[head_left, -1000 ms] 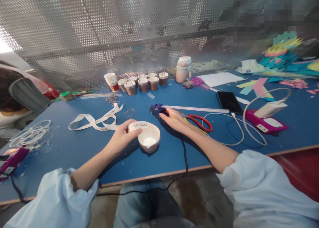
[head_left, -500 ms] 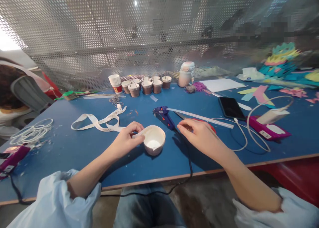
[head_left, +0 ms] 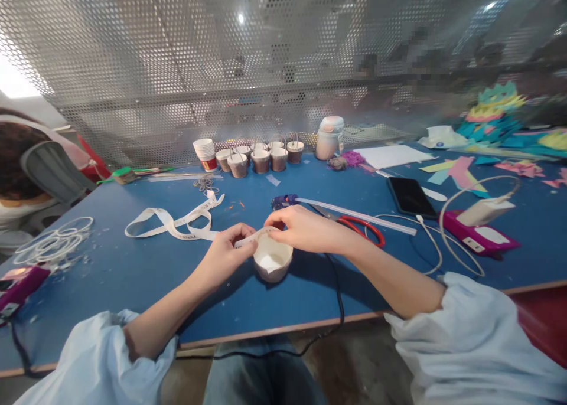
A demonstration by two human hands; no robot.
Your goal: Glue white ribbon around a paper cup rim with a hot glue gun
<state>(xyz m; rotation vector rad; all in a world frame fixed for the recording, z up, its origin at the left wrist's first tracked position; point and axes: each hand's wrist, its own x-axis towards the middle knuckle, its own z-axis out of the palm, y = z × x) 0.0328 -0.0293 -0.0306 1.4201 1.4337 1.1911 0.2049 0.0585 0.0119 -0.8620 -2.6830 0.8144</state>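
A small white paper cup [head_left: 271, 259] sits on the blue table [head_left: 133, 263] in front of me. My left hand [head_left: 225, 252] pinches a short white ribbon strip [head_left: 248, 238] against the cup's left rim. My right hand [head_left: 301, 229] is closed over the cup's far rim, fingertips pinching the strip's other end. Just behind my right hand lies a blue glue gun [head_left: 283, 201] with a clear glue stick [head_left: 354, 211] in it; its black cord [head_left: 335, 287] runs off the table's near edge.
A long printed white ribbon [head_left: 177, 221] lies to the left, red-handled scissors [head_left: 361, 227] to the right. Several brown cups [head_left: 261, 156], stacked cups [head_left: 205, 152] and a bottle [head_left: 328, 137] line the back. A phone [head_left: 410, 196], charger cable [head_left: 460, 228], white rings [head_left: 53, 239], coloured paper [head_left: 460, 169] and a seated person [head_left: 31, 169] surround.
My right hand left the glue gun, swung back toward me and now closes on the cup's rim and ribbon strip. My left hand has kept hold of the strip at the cup.
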